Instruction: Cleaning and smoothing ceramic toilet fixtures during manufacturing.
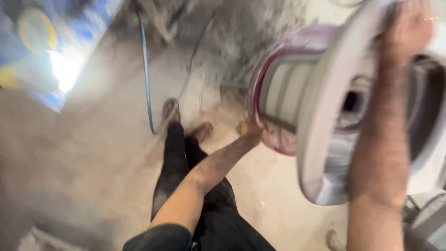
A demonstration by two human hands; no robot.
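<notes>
Fingers of the left hand (248,128) press against the lower left rim of a big spool (316,107), curled onto its edge, though blur hides just how tightly they close. Fingers of the right hand (411,25) wrap over the top of the same spool at its near, larger disc, gripping it from above; the fingertips themselves are smeared by motion and cannot be made out one by one.

Largest in view is the pale concrete floor (93,153), dusty and stained darker towards the top of the picture. Next comes the spool, a grey reel lying on its side and held up off the floor between both hands: a wide round disc faces the camera with a dark hole at its middle, a ribbed grey drum runs away from it, and the far disc is edged in dark red. It sits right of centre, with the left hand at its lower far end and the right hand at its upper near end, both touching it.

Below the spool, the person's legs in black trousers (174,172) stretch towards the floor, ending in sandalled feet (171,110). A blurred blue and yellow sheet (42,42) lies at the upper left. A thin blue hose (146,74) runs down the floor to just beside the feet, with a dark cable (193,60) near it.
</notes>
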